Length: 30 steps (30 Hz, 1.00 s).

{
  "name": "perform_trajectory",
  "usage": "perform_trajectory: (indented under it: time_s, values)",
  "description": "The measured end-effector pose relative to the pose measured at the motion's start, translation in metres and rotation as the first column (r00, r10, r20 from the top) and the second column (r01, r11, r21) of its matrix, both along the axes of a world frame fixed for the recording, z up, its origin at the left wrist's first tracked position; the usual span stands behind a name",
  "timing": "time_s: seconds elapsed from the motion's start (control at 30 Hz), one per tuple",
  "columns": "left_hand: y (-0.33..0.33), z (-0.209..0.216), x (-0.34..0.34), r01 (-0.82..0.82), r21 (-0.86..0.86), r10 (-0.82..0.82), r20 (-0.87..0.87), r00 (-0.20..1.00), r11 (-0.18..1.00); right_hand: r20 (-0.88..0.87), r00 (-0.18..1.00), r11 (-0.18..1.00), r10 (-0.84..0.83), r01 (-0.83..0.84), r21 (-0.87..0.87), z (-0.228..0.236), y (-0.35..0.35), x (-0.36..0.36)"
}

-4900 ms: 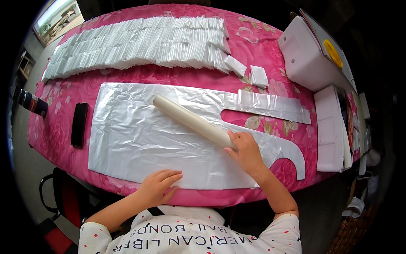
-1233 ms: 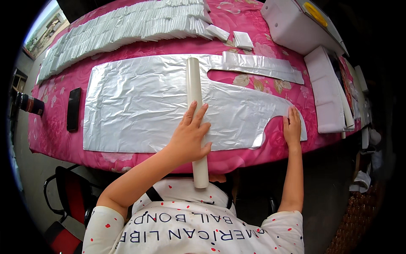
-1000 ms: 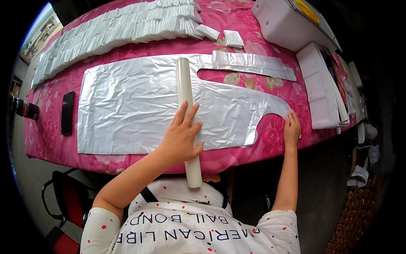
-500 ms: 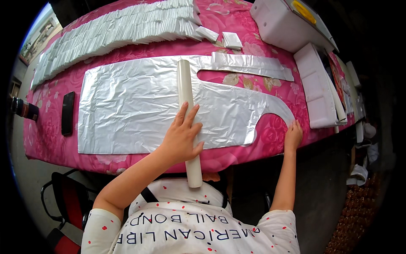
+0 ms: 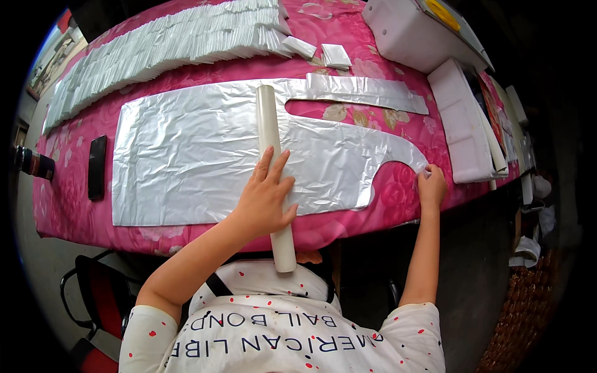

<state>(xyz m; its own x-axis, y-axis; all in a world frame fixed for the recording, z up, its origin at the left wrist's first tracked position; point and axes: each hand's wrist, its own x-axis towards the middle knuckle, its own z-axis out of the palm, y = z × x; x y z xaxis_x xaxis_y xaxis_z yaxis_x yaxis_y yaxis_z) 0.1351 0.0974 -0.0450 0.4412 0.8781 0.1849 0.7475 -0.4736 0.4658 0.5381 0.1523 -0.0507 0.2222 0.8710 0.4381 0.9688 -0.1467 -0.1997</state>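
Observation:
A white, shiny plastic apron (image 5: 180, 155) lies spread and wrinkled across the table, with a curved cut-out and straps at its right end. Across its middle rests a pale tube (image 5: 268, 118), its near end jutting past the table edge. My left hand (image 5: 267, 196) lies on this tube with fingers spread. At the right, my right hand (image 5: 432, 186) pinches the tip of the apron's curved strap between thumb and fingers. The apron's second strap (image 5: 370, 93), folded over in part, lies farther back, out of both hands.
Long rows of folded white packets (image 5: 168, 46) stand at the back left, with a loose packet (image 5: 336, 56) nearby. A black phone (image 5: 97, 168) and a dark jar (image 5: 36, 164) sit at the left. White foam boxes (image 5: 460, 124) stand right. A chair (image 5: 93, 292) is below left.
My right hand has the strap tip pinched and slightly raised, a little farther back than before. My left hand stays on the tube. The whole view has shifted slightly.

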Motion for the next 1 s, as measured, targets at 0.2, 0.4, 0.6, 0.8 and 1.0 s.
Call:
perform_trajectory:
  time_s: [0.2, 0.4, 0.6, 0.8, 1.0]
  values:
    - [0.000, -0.001, -0.002, 0.000, -0.014, 0.000, 0.025, 1.000, 1.000, -0.004, 0.966, 0.955, 0.260, -0.257, 0.147, 0.014, -0.002, -0.041]
    - [-0.004, 0.004, 0.001, -0.032, 0.015, 0.029, 0.148, 0.988, 0.999, -0.686, 0.611, 0.861, 0.394, -0.507, 0.043, 0.037, -0.029, -0.170]
    - [-0.016, 0.017, -0.027, 0.270, -0.645, 0.519, 0.748, 0.414, 0.715, -0.504, 0.383, 0.442, 0.774, -0.897, -0.002, 0.043, -0.070, -0.263]
    - [-0.026, 0.009, -0.071, 0.183, -0.855, 0.704, 0.506, 0.498, 0.485, -0.549, 0.236, 0.234, 0.802, -0.969, -0.074, 0.052, -0.085, -0.282]
    - [-0.029, 0.011, -0.080, 0.199, -0.911, 0.791, 0.413, 0.451, 0.362, -0.692, 0.276, 0.255, 0.668, -0.957, -0.135, 0.053, -0.085, -0.276]
